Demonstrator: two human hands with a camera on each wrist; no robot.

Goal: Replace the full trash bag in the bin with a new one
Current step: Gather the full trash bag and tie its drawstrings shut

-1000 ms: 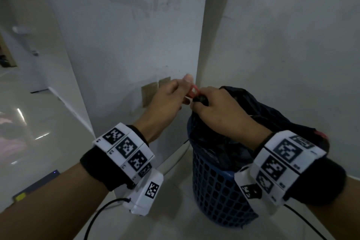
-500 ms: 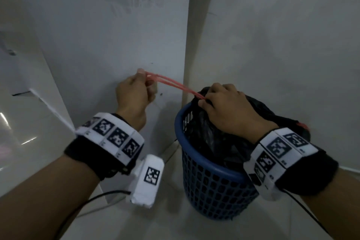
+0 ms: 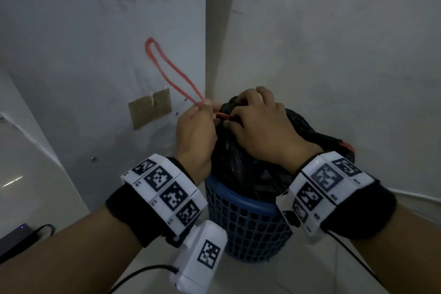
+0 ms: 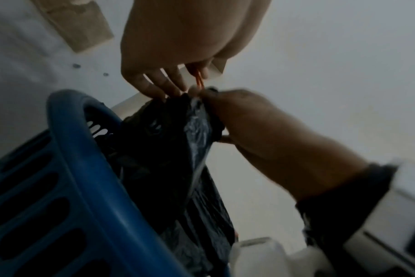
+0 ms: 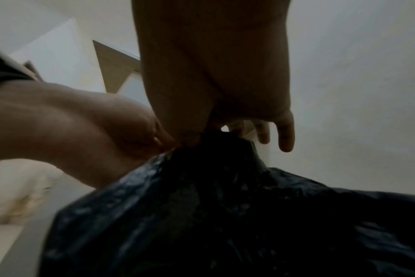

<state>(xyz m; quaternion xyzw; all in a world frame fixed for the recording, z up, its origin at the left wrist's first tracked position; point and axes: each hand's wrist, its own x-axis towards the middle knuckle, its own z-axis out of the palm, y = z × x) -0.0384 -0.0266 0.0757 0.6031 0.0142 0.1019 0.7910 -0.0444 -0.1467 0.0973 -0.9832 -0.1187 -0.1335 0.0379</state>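
Note:
A blue mesh bin [image 3: 248, 222] stands in the wall corner with a full black trash bag [image 3: 238, 164] in it. My right hand [image 3: 235, 112] grips the gathered neck of the bag above the rim. My left hand [image 3: 206, 107] pinches the red drawstring [image 3: 167, 71] right beside it, and the string's long loop arcs up against the wall. The left wrist view shows the drawstring [image 4: 199, 80] between my left fingers [image 4: 154, 84], the right hand [image 4: 261, 131] on the bag [image 4: 166, 150], and the bin rim [image 4: 71, 159]. In the right wrist view the bag [image 5: 225, 206] fills the lower half.
Two walls meet just behind the bin. A brown tape patch [image 3: 150, 108] is on the left wall. A dark device with a cable [image 3: 14, 238] lies on the floor at the far left. Another bit of red drawstring [image 3: 344, 145] shows at the bag's right side.
My left hand, which had pulled the red drawstring taut out to the left, has come back to the bag's neck, and the loop now swings upward. The right hand stays on the neck.

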